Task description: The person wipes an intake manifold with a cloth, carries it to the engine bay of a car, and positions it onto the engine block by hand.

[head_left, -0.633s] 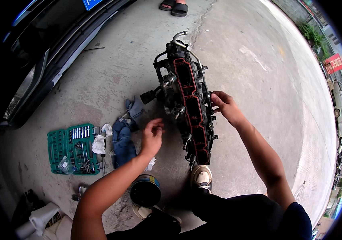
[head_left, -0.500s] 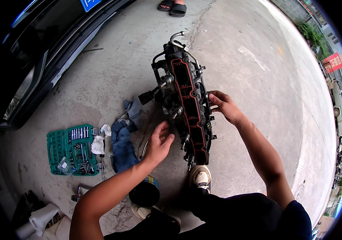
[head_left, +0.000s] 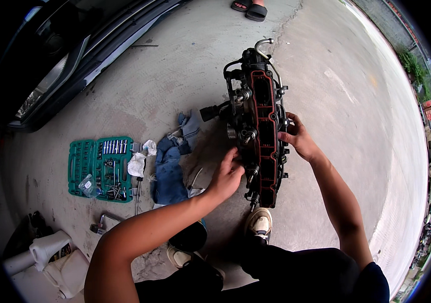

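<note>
My right hand [head_left: 301, 140] has hold of the right edge of an intake manifold [head_left: 266, 134], thumb on the near side of that edge and fingers wrapping round its outer side. My left hand [head_left: 225, 177] is over on the opposite flank with the fingers loosely bent, tips right up by the housing. Part of them is hidden, so I honestly can't tell if they're gripping anything or just resting there.

The manifold is in front of me, between both hands. Its long axis runs pretty much straight away from me, far end leaning a touch left. The face with the red gasket [head_left: 267, 156] is turned up at me. A bent silver pipe [head_left: 260, 48] hooks off the far end, curling right, and the near end sits just beyond my right shoe [head_left: 259, 222]. Four injectors [head_left: 249, 136] line the left side, tips angled down and toward me, and a black connector [head_left: 209, 113] sticks out left.

Further out to the left there's a blue denim cloth [head_left: 170, 174] on the concrete, some crumpled white paper [head_left: 136, 165], then an open green socket set [head_left: 99, 169]. White jugs [head_left: 51, 247] are at lower left, a dark car [head_left: 74, 55] at upper left, and someone's black sandals [head_left: 257, 12] up top.
</note>
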{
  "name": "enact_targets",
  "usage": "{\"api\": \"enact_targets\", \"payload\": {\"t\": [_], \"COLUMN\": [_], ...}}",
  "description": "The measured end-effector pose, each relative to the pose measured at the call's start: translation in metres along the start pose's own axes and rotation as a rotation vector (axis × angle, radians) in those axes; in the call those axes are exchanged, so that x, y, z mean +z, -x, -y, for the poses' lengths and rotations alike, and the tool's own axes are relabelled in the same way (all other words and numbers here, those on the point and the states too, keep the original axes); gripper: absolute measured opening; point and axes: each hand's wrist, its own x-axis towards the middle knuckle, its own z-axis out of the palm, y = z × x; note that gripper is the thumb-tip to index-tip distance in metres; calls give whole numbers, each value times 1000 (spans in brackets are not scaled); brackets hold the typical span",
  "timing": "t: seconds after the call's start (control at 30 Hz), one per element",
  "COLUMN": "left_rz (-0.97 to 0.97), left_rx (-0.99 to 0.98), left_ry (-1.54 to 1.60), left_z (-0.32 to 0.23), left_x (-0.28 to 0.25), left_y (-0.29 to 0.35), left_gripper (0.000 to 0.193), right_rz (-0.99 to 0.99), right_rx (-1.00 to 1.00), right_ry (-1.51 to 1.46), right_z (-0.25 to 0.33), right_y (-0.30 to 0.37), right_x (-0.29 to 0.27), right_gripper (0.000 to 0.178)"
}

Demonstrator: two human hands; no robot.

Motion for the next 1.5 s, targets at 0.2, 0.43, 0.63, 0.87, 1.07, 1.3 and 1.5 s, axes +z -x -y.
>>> {"api": "enact_targets", "payload": {"t": [0.2,0.43,0.63,0.87,1.07,1.3,1.5], "left_rz": [-74,-418,-287,-233,-141,73,185], "left_rx": [62,-247,-409,-294,-354,-313,-439], "left_ry": [7,360,455,264,485,669,688], "left_z": [4,-2,-21,-16,-6,-36,-72], "left_x": [-2,-45,-40,7,-5,-7,-4], "left_y": [-4,-64,-83,-44,-53,-39,-15], "left_gripper": [54,39,44,56,50,47,49], "right_rz": [32,-118,-199,-255,-286,-245,-207], "right_rx": [-44,-50,-95,0,62,111,352], "right_ry": [-87,-120,-120,-297,-222,-89,-17], "right_z": [-13,-5,-9,6,41,81,125], "right_y": [-9,-12,-13,-9,-1,20,43], "right_x": [4,28,30,46,59,55,48], "right_gripper": [83,73,55,53,59,61,51]}}
